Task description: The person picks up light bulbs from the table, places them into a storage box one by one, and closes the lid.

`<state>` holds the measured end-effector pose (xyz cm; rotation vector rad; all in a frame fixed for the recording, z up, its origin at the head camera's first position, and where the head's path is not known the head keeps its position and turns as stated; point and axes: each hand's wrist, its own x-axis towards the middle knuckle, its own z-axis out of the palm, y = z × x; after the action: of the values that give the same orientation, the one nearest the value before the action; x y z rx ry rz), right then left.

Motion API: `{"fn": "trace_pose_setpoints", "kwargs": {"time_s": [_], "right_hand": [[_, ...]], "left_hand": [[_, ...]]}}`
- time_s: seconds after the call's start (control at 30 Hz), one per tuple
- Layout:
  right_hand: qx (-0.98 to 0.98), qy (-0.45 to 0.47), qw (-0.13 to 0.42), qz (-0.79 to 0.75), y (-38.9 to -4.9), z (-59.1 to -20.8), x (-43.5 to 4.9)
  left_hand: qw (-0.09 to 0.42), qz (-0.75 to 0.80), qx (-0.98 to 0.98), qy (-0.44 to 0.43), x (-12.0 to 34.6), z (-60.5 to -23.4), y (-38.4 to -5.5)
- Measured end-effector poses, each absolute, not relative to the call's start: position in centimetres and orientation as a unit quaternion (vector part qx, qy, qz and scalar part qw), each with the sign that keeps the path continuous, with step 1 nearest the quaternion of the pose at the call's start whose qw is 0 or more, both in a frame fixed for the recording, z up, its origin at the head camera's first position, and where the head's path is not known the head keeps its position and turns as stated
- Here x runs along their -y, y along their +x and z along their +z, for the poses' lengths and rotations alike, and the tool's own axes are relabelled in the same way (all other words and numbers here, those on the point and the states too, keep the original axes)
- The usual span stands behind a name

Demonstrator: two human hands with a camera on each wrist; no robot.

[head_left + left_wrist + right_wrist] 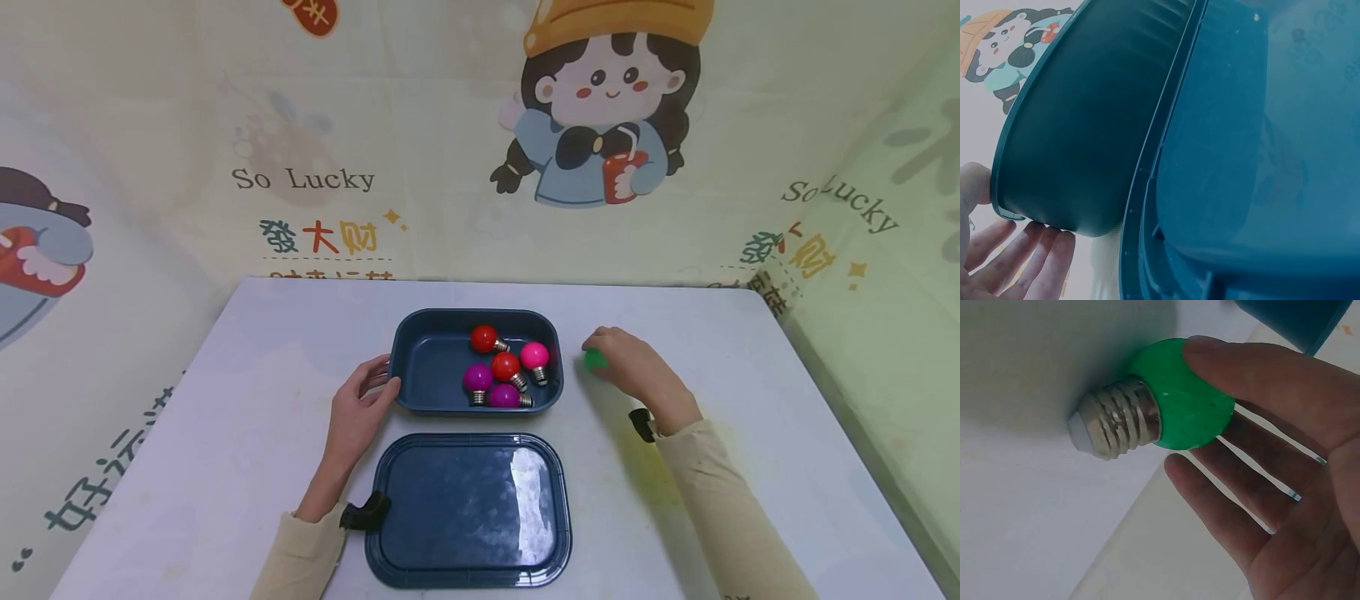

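Observation:
My left hand (362, 414) grips the left end of a dark blue plastic box (431, 367), thumb at the rim near the front corner and fingers against the outer wall. Inside the box, toward its right half, lie two red bulbs (506, 366), a pink bulb (535, 356) and two purple bulbs (478, 377), all with metal screw bases. Just right of the box, my right hand (633, 364) pinches a green bulb (1179, 400) by its round part. Its silvery screw base (1122, 419) points away from the palm, close over the white table.
A dark blue lid (450, 508) lies flat on the white table (247, 417) in front of the box, close to my left wrist. Patterned cloth (427, 150) with cartoon figures and lettering hangs behind the table and at both sides.

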<state>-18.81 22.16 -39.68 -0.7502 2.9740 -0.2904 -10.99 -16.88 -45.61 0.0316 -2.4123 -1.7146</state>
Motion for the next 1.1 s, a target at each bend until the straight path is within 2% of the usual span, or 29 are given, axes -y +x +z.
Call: {"fn": "trace_pose_setpoints", "kwargs": {"time_s": [0.63,1.1], "right_hand": [[-0.963,-0.251,0.023,-0.09,-19.1,-39.6,-22.4],[-0.959,-0.256,-0.011,-0.118,-19.2,-37.3,-20.6]], "left_hand": [[0.091,-0.578,0.811,0.007,16.7,-45.5,-11.2],[0.093,-0.572,0.815,0.014,16.8,-45.5,-11.1]]}}
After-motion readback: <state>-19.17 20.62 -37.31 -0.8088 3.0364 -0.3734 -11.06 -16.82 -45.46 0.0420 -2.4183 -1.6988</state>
